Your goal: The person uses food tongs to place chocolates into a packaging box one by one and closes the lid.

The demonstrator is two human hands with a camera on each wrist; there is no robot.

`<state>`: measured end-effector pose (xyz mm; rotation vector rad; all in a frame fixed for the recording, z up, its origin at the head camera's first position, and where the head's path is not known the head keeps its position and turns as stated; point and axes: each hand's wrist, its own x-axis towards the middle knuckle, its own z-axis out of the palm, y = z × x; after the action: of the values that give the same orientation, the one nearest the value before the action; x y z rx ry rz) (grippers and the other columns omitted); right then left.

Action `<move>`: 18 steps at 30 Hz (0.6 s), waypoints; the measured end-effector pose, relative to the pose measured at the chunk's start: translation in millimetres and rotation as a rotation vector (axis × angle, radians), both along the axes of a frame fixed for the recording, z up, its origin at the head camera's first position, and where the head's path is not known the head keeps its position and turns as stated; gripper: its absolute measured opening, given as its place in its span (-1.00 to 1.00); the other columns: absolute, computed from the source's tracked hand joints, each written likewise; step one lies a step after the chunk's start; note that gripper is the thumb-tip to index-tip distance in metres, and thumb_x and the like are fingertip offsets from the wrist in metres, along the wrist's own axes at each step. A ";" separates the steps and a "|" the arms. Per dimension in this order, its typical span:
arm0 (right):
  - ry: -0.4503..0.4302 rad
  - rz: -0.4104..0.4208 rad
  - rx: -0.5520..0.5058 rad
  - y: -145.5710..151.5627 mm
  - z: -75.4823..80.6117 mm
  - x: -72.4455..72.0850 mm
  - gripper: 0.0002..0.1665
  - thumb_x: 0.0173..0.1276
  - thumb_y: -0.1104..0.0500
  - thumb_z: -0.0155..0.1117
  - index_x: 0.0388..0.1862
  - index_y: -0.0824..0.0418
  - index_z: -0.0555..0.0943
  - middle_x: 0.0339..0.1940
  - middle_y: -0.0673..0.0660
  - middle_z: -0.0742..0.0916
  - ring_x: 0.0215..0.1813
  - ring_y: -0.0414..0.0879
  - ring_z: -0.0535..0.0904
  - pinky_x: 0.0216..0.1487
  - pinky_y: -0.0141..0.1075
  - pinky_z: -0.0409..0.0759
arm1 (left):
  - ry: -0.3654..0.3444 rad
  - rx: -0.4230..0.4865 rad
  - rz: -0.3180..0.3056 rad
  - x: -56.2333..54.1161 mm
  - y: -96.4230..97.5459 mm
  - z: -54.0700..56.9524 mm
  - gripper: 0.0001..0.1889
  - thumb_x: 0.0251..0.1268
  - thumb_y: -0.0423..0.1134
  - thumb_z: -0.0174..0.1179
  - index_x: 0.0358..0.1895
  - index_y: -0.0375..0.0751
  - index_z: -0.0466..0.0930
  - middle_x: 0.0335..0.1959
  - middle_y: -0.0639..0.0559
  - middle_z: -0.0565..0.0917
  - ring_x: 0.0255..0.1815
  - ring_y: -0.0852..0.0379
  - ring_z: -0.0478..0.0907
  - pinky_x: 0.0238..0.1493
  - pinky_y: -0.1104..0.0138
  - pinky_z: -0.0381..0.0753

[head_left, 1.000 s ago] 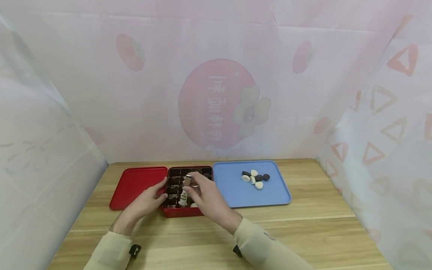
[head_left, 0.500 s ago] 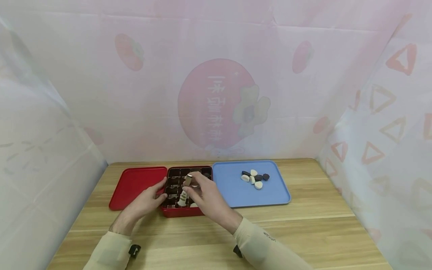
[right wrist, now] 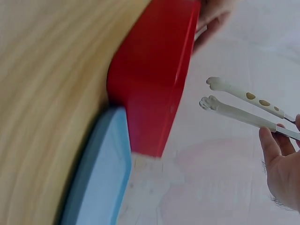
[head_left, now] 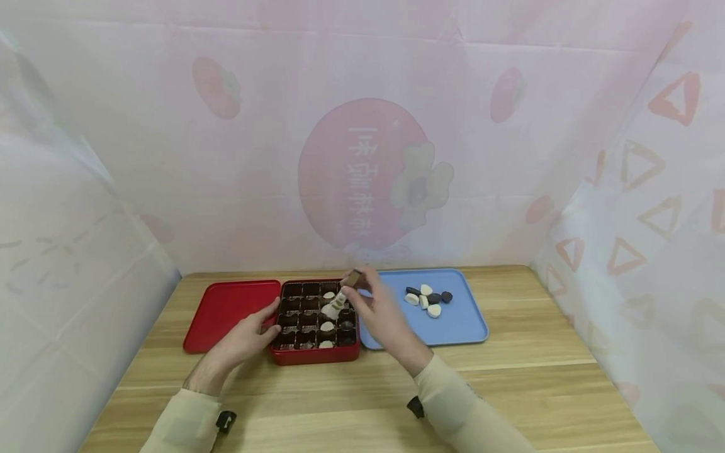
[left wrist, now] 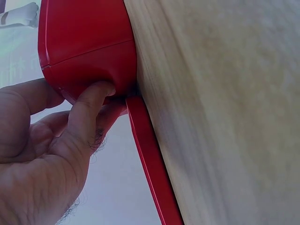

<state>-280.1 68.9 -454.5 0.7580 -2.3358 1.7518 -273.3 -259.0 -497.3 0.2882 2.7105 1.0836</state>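
My right hand (head_left: 385, 311) pinches a pair of tongs (head_left: 338, 303) with white paw-shaped tips and brown spots. In the right wrist view the tongs (right wrist: 243, 116) have their tips apart, with nothing between them. They hang over the right part of a red box (head_left: 317, 357), whose dark insert is split into small compartments. White chocolates (head_left: 326, 326) and dark chocolates (head_left: 347, 326) sit in its right columns. My left hand (head_left: 246, 340) rests against the box's left wall, thumb and fingers spread apart; in the left wrist view the thumb (left wrist: 96, 96) presses the red side.
A blue tray (head_left: 391, 324) adjoins the box on the right, bearing several white and dark chocolates (head_left: 434, 299). Left of the box lies a red lid (head_left: 226, 308), partly behind my left hand. All stand on a wooden table (head_left: 340, 402) before a printed curtain.
My right hand has moved right and away from me with the tongs, from the box's front middle to its right side. My left hand keeps its place.
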 end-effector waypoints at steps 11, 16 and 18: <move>0.067 -0.238 0.014 55.9 0.1 -28.2 -0.66 0.84 0.10 0.37 0.40 0.22 0.61 0.31 0.30 0.86 0.51 0.33 0.82 0.45 0.08 0.89 | 0.010 0.007 -0.009 -0.6 -0.4 -1.8 -0.18 0.85 -0.31 0.21 0.91 -0.46 0.02 0.89 -0.55 0.16 0.74 -0.53 0.51 0.74 -0.28 0.56; 0.060 -0.289 0.020 79.6 -4.1 -40.7 -0.66 0.86 0.10 0.34 0.41 0.23 0.58 0.34 0.32 0.84 0.51 0.34 0.81 0.47 0.23 0.87 | 0.009 0.006 -0.010 -0.2 -0.8 -1.8 -0.18 0.85 -0.30 0.21 0.91 -0.46 0.02 0.90 -0.55 0.16 0.74 -0.53 0.50 0.74 -0.29 0.56; 0.061 -0.309 0.024 87.5 -6.0 -45.1 -0.67 0.87 0.12 0.33 0.41 0.24 0.57 0.34 0.35 0.83 0.49 0.35 0.82 0.46 0.25 0.87 | 0.009 0.001 -0.010 0.0 -0.9 -1.5 -0.18 0.85 -0.30 0.21 0.91 -0.46 0.02 0.90 -0.54 0.15 0.75 -0.53 0.49 0.75 -0.30 0.55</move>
<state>-325.3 156.4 -460.6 0.4180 -2.2912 1.5499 -273.3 -260.0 -498.9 0.3075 2.7133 1.0840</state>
